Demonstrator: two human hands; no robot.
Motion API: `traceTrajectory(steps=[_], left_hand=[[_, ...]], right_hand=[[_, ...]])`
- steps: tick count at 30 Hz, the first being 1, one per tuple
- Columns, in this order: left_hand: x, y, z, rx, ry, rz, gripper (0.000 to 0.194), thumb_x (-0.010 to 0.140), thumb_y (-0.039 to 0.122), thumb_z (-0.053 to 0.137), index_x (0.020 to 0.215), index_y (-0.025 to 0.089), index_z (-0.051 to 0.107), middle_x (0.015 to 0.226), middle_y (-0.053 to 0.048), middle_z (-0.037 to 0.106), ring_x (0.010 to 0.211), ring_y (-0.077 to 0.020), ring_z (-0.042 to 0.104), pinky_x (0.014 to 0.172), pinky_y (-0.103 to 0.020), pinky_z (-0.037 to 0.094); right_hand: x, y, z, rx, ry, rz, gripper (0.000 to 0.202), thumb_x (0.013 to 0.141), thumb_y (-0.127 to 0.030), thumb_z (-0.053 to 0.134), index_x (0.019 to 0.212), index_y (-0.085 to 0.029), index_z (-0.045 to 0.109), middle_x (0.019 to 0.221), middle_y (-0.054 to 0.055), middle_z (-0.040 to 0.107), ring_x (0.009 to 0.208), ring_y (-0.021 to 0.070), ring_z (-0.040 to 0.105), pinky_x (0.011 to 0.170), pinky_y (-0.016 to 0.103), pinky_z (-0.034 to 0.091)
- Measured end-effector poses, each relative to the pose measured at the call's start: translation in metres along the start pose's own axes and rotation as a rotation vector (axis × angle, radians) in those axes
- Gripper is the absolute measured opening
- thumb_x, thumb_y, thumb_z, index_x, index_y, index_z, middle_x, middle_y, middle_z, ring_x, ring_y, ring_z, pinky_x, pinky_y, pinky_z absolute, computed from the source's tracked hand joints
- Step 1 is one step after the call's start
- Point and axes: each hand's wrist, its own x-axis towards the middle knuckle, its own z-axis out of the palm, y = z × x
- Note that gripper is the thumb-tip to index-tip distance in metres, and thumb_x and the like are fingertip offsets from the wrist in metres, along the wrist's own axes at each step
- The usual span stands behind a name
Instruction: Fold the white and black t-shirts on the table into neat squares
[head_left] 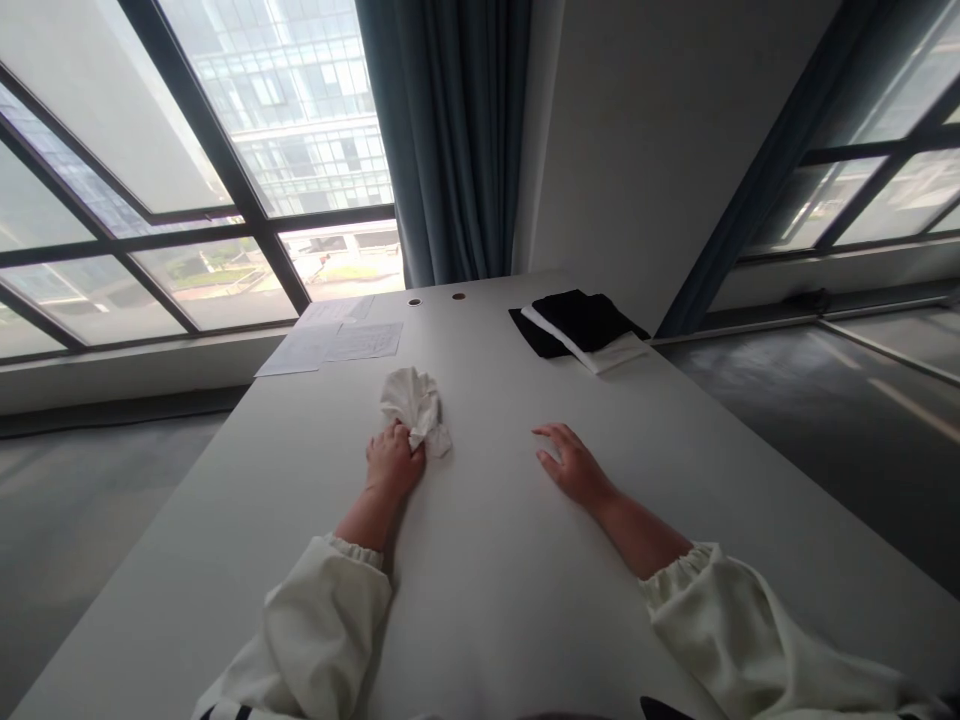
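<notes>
My left hand [394, 460] is closed on the near end of a crumpled white tissue [410, 397], just left of the table's middle. The tissue fans out beyond my fingers, and a thin, paler piece of it lies to the right by my thumb. Over the table to the right, my right hand [571, 462] holds nothing. Its thumb and fingers are apart, pointing inward toward the tissue.
The white table [480, 560] stretches away toward a blue curtain [454, 140]. Folded black and white cloths [581, 325] are stacked at the far right. Printed sheets [364, 341] lie at the far left, near two round holes in the tabletop. Windows [300, 100] stand beyond.
</notes>
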Motion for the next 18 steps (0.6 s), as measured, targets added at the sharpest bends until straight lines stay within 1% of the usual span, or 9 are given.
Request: traceTrajectory(steps=[2, 4, 6, 8, 9, 11, 13, 15, 18], left_hand=[[-0.021, 0.034, 0.008, -0.057, -0.052, 0.085, 0.029, 0.094, 0.036, 0.065, 0.116, 0.017, 0.064, 0.154, -0.025, 0.056, 0.139, -0.0413, 0.056, 0.117, -0.061, 0.038], [-0.045, 0.056, 0.012, -0.160, -0.121, 0.196, 0.026, 0.093, 0.033, 0.067, 0.114, 0.018, 0.064, 0.157, -0.024, 0.054, 0.143, -0.0391, 0.053, 0.116, -0.056, 0.042], [-0.066, 0.066, 0.012, -0.305, -0.176, 0.334, 0.020, 0.094, 0.030, 0.066, 0.111, 0.020, 0.064, 0.157, -0.021, 0.055, 0.147, -0.0347, 0.051, 0.118, -0.051, 0.042], [-0.084, 0.066, 0.008, -0.471, -0.221, 0.421, 0.014, 0.096, 0.029, 0.061, 0.108, 0.023, 0.063, 0.153, -0.017, 0.060, 0.145, -0.0295, 0.054, 0.119, -0.046, 0.043], [-0.090, 0.063, 0.005, -0.549, -0.240, 0.421, 0.012, 0.098, 0.030, 0.057, 0.108, 0.024, 0.062, 0.150, -0.015, 0.063, 0.140, -0.0274, 0.058, 0.116, -0.044, 0.045], [-0.096, 0.055, -0.001, -0.651, -0.250, 0.324, 0.013, 0.101, 0.034, 0.051, 0.106, 0.025, 0.061, 0.133, -0.010, 0.073, 0.122, -0.0241, 0.068, 0.104, -0.039, 0.051], [-0.095, 0.047, -0.006, -0.661, -0.220, 0.164, 0.017, 0.101, 0.040, 0.049, 0.103, 0.026, 0.059, 0.101, -0.004, 0.076, 0.095, -0.0213, 0.070, 0.085, -0.033, 0.053], [-0.090, 0.039, -0.007, -0.636, -0.168, 0.033, 0.018, 0.099, 0.043, 0.051, 0.100, 0.026, 0.057, 0.073, 0.004, 0.063, 0.072, -0.0184, 0.061, 0.069, -0.028, 0.046], [-0.082, 0.033, -0.007, -0.652, -0.074, -0.056, 0.015, 0.096, 0.041, 0.052, 0.101, 0.027, 0.055, 0.060, 0.009, 0.044, 0.060, -0.0159, 0.047, 0.061, -0.026, 0.036]], right_hand=[[-0.003, -0.015, 0.004, 0.038, 0.078, -0.017, 0.048, 0.099, -0.034, 0.055, 0.147, -0.025, 0.054, 0.144, 0.016, 0.055, 0.138, 0.0309, 0.055, 0.117, 0.054, 0.048], [-0.007, -0.029, 0.009, 0.049, 0.134, -0.038, 0.058, 0.101, -0.036, 0.056, 0.157, -0.025, 0.044, 0.158, 0.018, 0.043, 0.149, 0.0319, 0.044, 0.121, 0.055, 0.044], [-0.012, -0.040, 0.013, 0.031, 0.127, -0.060, 0.063, 0.101, -0.036, 0.057, 0.160, -0.025, 0.042, 0.165, 0.018, 0.035, 0.155, 0.0329, 0.037, 0.124, 0.056, 0.040], [-0.015, -0.045, 0.016, -0.006, 0.050, -0.078, 0.060, 0.099, -0.035, 0.060, 0.157, -0.024, 0.048, 0.166, 0.017, 0.037, 0.155, 0.0341, 0.036, 0.126, 0.057, 0.037], [-0.016, -0.046, 0.017, -0.031, -0.007, -0.084, 0.056, 0.098, -0.034, 0.061, 0.153, -0.024, 0.055, 0.163, 0.016, 0.041, 0.154, 0.0347, 0.037, 0.126, 0.057, 0.036], [-0.015, -0.045, 0.019, -0.086, -0.117, -0.091, 0.045, 0.097, -0.033, 0.063, 0.140, -0.023, 0.067, 0.156, 0.015, 0.050, 0.149, 0.0354, 0.041, 0.126, 0.058, 0.035], [-0.014, -0.044, 0.018, -0.135, -0.179, -0.086, 0.037, 0.096, -0.033, 0.063, 0.131, -0.024, 0.072, 0.148, 0.013, 0.057, 0.143, 0.0347, 0.047, 0.124, 0.057, 0.037], [-0.013, -0.046, 0.017, -0.169, -0.195, -0.075, 0.037, 0.096, -0.031, 0.063, 0.131, -0.024, 0.072, 0.143, 0.013, 0.060, 0.136, 0.0338, 0.051, 0.121, 0.056, 0.038], [-0.012, -0.050, 0.013, -0.204, -0.202, -0.065, 0.043, 0.092, -0.024, 0.064, 0.135, -0.024, 0.069, 0.140, 0.013, 0.063, 0.129, 0.0338, 0.055, 0.117, 0.054, 0.040]])
